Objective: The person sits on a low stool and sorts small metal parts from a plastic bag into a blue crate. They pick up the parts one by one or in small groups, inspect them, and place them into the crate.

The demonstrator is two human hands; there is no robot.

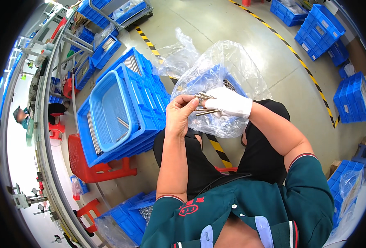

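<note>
My right hand point(228, 102), in a white glove, is closed around several short metal rods point(207, 111) whose ends stick out toward the left. Bare and bent at the fingers, my left hand point(181, 112) meets them there, thumb and forefinger pinched at the tip of a rod. Just beyond both hands, between my knees, stands a blue crate point(235, 84) lined with a clear plastic bag point(249, 62). More metal pieces lie inside it, partly hidden by the bag and the glove.
To the left, a light-blue basket point(108, 93) with a few rods sits on stacked blue crates point(150, 89). A red stool point(81, 159) is beside them. Blue crates point(319, 31) stand at the far right, past black-and-yellow floor tape point(290, 45). Another person point(24, 118) is at the far left.
</note>
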